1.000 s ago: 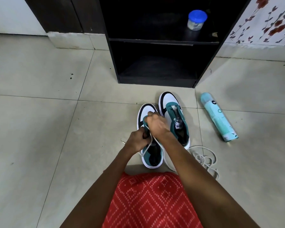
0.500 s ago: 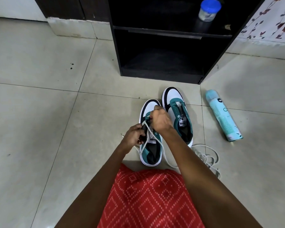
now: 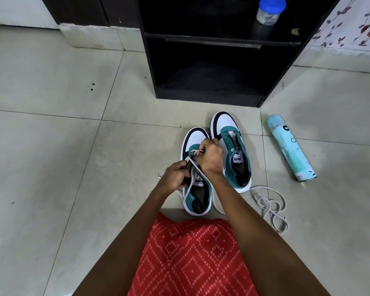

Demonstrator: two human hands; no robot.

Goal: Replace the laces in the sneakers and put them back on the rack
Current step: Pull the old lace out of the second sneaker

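The sneakers (image 3: 233,133) are laid on the floor (image 3: 73,167), toes pointed to 12 o'clock at the rack (image 3: 207,100). The left sneaker (image 3: 195,137) is gripped at its edge by the left hand (image 3: 175,175), its lace (image 3: 194,151) pinched by the right hand (image 3: 209,157).

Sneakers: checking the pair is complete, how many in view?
2. The near sneaker lies under the left hand and right hand, which hold its lace; the far sneaker stands beside it.
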